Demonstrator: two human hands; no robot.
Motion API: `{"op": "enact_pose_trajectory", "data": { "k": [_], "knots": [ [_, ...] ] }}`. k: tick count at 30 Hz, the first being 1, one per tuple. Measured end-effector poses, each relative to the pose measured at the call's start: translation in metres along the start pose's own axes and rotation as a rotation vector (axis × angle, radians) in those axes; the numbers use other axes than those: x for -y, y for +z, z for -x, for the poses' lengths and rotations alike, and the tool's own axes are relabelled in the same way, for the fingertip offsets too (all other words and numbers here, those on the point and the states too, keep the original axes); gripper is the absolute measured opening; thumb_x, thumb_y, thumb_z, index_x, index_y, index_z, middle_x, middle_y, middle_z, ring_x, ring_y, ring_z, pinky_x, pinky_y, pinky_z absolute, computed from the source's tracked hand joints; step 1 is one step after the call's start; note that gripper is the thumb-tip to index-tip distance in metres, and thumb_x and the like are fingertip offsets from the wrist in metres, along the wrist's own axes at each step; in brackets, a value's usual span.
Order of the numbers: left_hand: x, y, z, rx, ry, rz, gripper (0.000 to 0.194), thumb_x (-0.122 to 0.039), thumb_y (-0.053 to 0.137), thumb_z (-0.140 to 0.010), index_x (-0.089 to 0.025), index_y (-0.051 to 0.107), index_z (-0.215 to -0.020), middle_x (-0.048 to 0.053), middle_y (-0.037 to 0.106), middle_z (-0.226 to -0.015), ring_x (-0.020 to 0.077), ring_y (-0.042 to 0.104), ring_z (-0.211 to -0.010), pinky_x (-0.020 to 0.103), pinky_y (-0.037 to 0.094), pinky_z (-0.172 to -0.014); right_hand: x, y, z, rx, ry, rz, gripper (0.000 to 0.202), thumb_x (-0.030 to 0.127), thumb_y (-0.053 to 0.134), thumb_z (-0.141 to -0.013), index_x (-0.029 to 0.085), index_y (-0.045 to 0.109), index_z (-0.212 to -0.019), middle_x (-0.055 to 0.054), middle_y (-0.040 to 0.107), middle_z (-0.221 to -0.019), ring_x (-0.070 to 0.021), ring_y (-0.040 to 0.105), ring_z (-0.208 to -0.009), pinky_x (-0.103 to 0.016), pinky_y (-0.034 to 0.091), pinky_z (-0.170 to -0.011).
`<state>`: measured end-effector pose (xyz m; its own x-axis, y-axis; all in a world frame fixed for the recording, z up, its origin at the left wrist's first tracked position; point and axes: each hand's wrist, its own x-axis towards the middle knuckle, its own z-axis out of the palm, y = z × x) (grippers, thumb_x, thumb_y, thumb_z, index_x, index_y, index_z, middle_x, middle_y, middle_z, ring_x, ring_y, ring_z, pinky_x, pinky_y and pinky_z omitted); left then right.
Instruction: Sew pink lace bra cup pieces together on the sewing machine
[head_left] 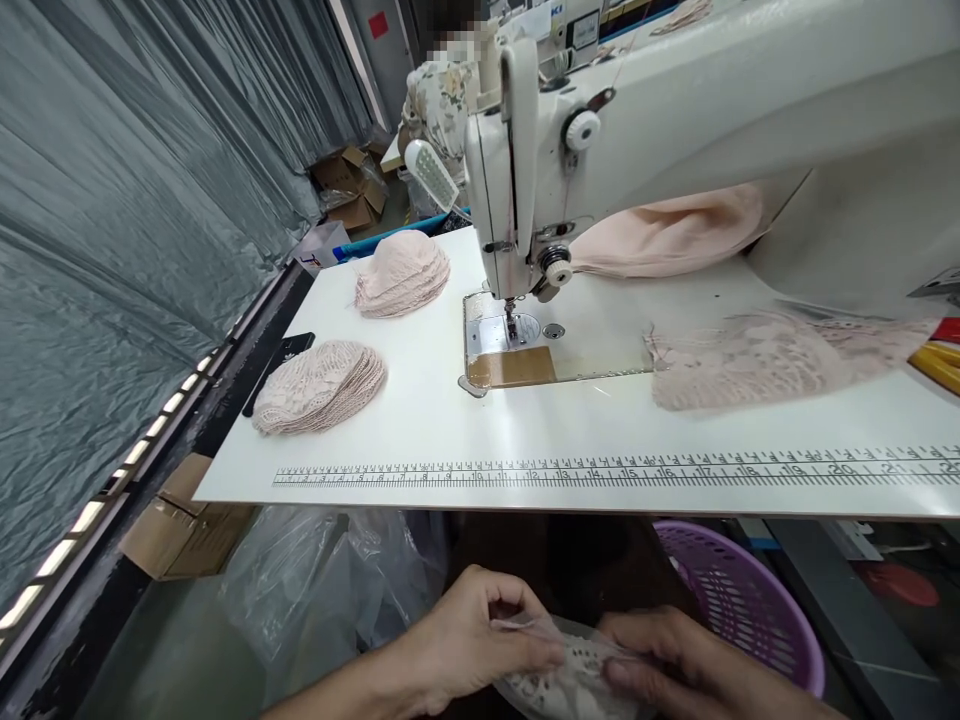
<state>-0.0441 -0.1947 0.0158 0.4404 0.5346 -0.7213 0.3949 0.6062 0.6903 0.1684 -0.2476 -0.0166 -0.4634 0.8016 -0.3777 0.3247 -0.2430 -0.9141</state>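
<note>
Below the table's front edge, my left hand [487,640] pinches the edge of a pale lace fabric piece [581,665] with a sheer layer. My right hand [660,655] grips the same piece from the other side, its fingers closed on it. The lower part of the piece runs out of the picture. Beyond my hands stands a white sewing machine [637,130], its presser foot [511,322] down near the needle plate; no fabric shows under it. Two stacks of pink lace pieces, a nearer stack [319,390] and a farther stack [403,272], lie left of the machine.
Pink lace strips [780,360] lie on the white table [420,430] at the right, with peach fabric [675,235] behind the needle. A purple basket [750,600] stands under the table. Cardboard boxes [184,525] and clear plastic [300,580] are at the left. Another person [442,95] sits beyond.
</note>
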Motion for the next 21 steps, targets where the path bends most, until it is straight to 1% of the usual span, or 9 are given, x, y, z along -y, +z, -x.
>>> {"op": "enact_pose_trajectory", "data": {
  "k": [2,5,8,12,14,17,19,21],
  "knots": [
    [-0.002,-0.001,0.001,0.028,-0.045,0.042,0.039,-0.044,0.082,-0.052,-0.011,0.064,-0.062,-0.003,0.052,-0.057,0.0075,0.043,-0.056,0.02,0.032,-0.056,0.005,-0.008,-0.002,0.136,-0.036,-0.113,0.033,0.049,0.047,-0.089,0.021,0.064,-0.084,-0.002,0.061,-0.087,-0.0193,0.058,-0.086,-0.027,0.043,-0.078],
    [-0.004,-0.003,0.003,0.054,-0.03,0.051,0.045,-0.051,0.081,-0.052,-0.01,0.065,-0.061,-0.003,0.05,-0.055,0.0072,0.04,-0.056,0.02,0.03,-0.056,0.014,-0.014,-0.008,0.273,-0.095,-0.229,0.038,0.052,0.049,-0.088,0.018,0.059,-0.073,0.0,0.05,-0.079,-0.0153,0.051,-0.076,-0.026,0.04,-0.071],
    [-0.003,-0.007,0.004,0.09,0.005,0.066,0.053,-0.063,0.074,-0.058,-0.01,0.068,-0.064,-0.003,0.047,-0.054,0.0074,0.037,-0.055,0.021,0.03,-0.056,0.015,-0.014,-0.014,0.307,-0.049,-0.336,0.041,0.055,0.056,-0.083,0.018,0.053,-0.067,0.003,0.042,-0.069,-0.0126,0.043,-0.066,-0.024,0.034,-0.063],
    [0.0,-0.011,0.005,0.099,0.012,0.084,0.062,-0.073,0.066,-0.057,-0.011,0.064,-0.057,-0.004,0.043,-0.052,0.0077,0.035,-0.053,0.022,0.029,-0.055,0.009,-0.012,-0.017,0.32,-0.024,-0.402,0.042,0.056,0.065,-0.076,0.016,0.057,-0.064,0.004,0.043,-0.066,-0.011,0.041,-0.063,-0.023,0.031,-0.058],
    [0.0,-0.012,0.006,0.117,0.005,0.087,0.059,-0.071,0.071,-0.053,-0.012,0.064,-0.056,-0.004,0.044,-0.052,0.0083,0.037,-0.055,0.022,0.03,-0.056,0.007,-0.012,-0.017,0.327,-0.005,-0.418,0.045,0.059,0.066,-0.073,0.016,0.06,-0.063,0.004,0.045,-0.066,-0.0106,0.041,-0.062,-0.022,0.03,-0.057],
    [0.001,-0.013,0.006,0.184,-0.011,0.067,0.047,-0.054,0.084,-0.045,-0.013,0.067,-0.06,-0.003,0.049,-0.056,0.0087,0.04,-0.057,0.021,0.032,-0.056,0.005,-0.012,-0.017,0.339,0.004,-0.437,0.046,0.06,0.068,-0.07,0.015,0.064,-0.063,0.003,0.047,-0.066,-0.0104,0.043,-0.061,-0.022,0.03,-0.055],
    [0.001,-0.014,0.006,0.21,0.019,0.039,0.04,-0.046,0.086,-0.047,-0.013,0.068,-0.061,-0.004,0.05,-0.059,0.0077,0.039,-0.057,0.02,0.031,-0.054,0.003,-0.012,-0.017,0.355,-0.002,-0.45,0.043,0.056,0.071,-0.07,0.013,0.067,-0.065,0.002,0.048,-0.068,-0.0102,0.043,-0.062,-0.022,0.03,-0.056],
    [0.002,-0.015,0.007,0.221,0.063,0.034,0.035,-0.044,0.084,-0.052,-0.013,0.069,-0.061,-0.004,0.051,-0.061,0.0066,0.039,-0.057,0.019,0.031,-0.053,0.0,-0.012,-0.018,0.369,-0.011,-0.467,0.039,0.05,0.073,-0.07,0.012,0.069,-0.067,0.002,0.049,-0.069,-0.0101,0.044,-0.063,-0.022,0.03,-0.056]
  ]
}}
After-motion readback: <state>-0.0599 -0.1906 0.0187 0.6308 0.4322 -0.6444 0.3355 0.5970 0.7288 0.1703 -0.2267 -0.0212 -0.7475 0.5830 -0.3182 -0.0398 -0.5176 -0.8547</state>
